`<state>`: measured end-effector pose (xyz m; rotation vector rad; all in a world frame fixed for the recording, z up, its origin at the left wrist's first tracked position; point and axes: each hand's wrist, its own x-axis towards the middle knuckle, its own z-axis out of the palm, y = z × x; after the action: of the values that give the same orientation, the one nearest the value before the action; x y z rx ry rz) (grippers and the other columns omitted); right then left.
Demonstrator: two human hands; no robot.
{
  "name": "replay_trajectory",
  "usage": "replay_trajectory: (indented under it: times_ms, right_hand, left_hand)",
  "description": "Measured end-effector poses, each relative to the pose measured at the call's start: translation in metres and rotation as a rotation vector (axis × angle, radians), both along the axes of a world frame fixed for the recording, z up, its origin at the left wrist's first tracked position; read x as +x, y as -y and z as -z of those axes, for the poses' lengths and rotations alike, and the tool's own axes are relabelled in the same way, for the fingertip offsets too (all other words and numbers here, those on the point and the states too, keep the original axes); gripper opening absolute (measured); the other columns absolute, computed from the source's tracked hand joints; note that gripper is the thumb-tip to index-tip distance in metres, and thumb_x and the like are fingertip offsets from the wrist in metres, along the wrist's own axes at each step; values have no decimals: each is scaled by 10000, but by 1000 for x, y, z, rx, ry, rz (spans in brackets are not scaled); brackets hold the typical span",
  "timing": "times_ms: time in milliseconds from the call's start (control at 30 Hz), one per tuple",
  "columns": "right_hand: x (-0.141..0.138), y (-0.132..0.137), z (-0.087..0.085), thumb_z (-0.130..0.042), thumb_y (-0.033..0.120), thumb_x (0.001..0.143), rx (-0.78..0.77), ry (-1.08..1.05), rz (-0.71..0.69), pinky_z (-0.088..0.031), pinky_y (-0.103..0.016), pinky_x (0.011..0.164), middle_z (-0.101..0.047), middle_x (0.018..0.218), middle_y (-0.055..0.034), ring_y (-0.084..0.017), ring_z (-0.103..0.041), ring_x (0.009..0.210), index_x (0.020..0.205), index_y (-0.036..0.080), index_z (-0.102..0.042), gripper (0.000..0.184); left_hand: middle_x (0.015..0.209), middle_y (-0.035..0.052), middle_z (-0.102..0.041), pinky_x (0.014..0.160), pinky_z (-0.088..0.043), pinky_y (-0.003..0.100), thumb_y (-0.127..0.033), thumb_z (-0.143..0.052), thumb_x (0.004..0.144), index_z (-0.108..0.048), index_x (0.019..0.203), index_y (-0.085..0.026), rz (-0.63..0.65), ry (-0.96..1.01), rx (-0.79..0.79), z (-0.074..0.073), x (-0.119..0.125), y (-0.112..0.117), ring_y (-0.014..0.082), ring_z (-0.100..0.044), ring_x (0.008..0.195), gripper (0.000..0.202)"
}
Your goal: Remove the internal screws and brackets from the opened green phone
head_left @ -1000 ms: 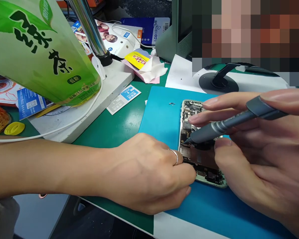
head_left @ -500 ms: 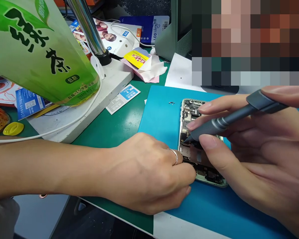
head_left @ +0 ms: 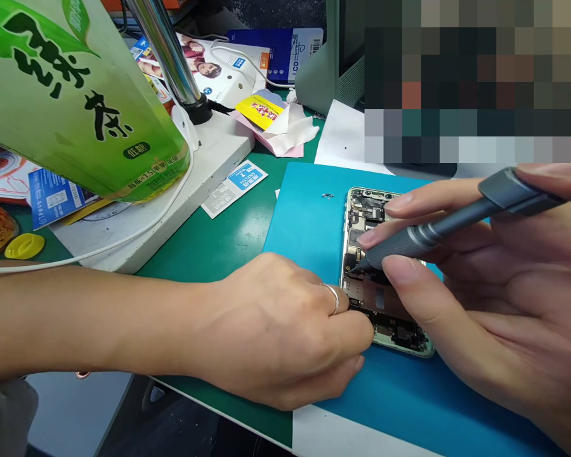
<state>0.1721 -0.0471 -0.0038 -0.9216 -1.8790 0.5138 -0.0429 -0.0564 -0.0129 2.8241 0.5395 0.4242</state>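
Observation:
An opened phone (head_left: 371, 292) lies on the blue mat (head_left: 299, 209), its inner boards and parts exposed. My left hand (head_left: 285, 330), with a ring on one finger, is closed at the phone's lower left edge. Its fingertips are hidden beneath the hand. A dark grey screwdriver (head_left: 419, 236) is gripped in my right hand (head_left: 476, 298). It slants down to the left, its tip at a spot near the phone's left edge, just above a metal plate. Right-hand fingers reach over the phone's upper part. Tiny metal pieces (head_left: 327, 196) lie on the mat left of the phone.
A large green tea bottle (head_left: 99, 120) stands on a white base (head_left: 209, 165) with a metal post (head_left: 171, 57). A white cable (head_left: 137, 233) runs across. Behind are a blue box (head_left: 276, 51), wrappers (head_left: 261, 114) and white paper (head_left: 340, 133). A yellow cap (head_left: 25, 246) lies left.
My right hand and the screwdriver's rear end have shifted slightly to the right, while the tip stays at about the same spot. My left hand and the phone have hardly moved.

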Motion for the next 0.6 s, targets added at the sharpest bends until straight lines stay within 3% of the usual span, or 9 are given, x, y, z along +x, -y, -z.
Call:
replay_trajectory:
  times_ms: [133, 267, 433, 467, 600]
  right_hand:
    - [-1, -4, -2, -775, 85, 782, -5, 12, 1, -603, -94, 616, -702, 915, -64, -109, -731, 763, 1080, 155, -668, 324]
    - [1, -1, -1, -756, 94, 799, 2, 24, -31, -583, -137, 533, -678, 808, -41, -115, -697, 661, 1096, 175, -671, 320]
    - [2, 10, 1, -711, 430, 887, -185, 114, 223, -637, -194, 610, -708, 989, -88, -131, -700, 680, 1177, 202, -666, 372]
    - [2, 10, 1, -709, 429, 887, -196, 109, 219, -638, -197, 611, -707, 1001, -93, -139, -710, 705, 1172, 205, -664, 365]
    - [5, 1, -1, -730, 137, 834, -55, 81, -37, -617, -162, 572, -689, 832, -63, -164, -746, 805, 1136, 193, -653, 317]
  left_hand:
    - [678, -32, -603, 459, -336, 394, -283, -519, 1030, -527, 766, -226, 0, 11, -2, -2, 0, 1, 172, -524, 542, 270]
    - [673, -34, -602, 453, -336, 394, -283, -525, 1029, -526, 763, -228, 1, 12, 8, -3, -1, 1, 173, -525, 536, 272]
    - [676, -30, -603, 452, -332, 388, -281, -503, 1034, -517, 760, -228, 1, 8, 1, -2, 0, 0, 171, -534, 539, 280]
    - [677, -30, -604, 452, -330, 387, -278, -501, 1034, -515, 759, -228, 0, 7, 3, -2, 0, 0, 170, -534, 540, 279]
    - [668, -32, -599, 456, -327, 375, -283, -507, 1032, -511, 758, -225, -4, 6, 6, -2, 0, 0, 165, -531, 534, 280]
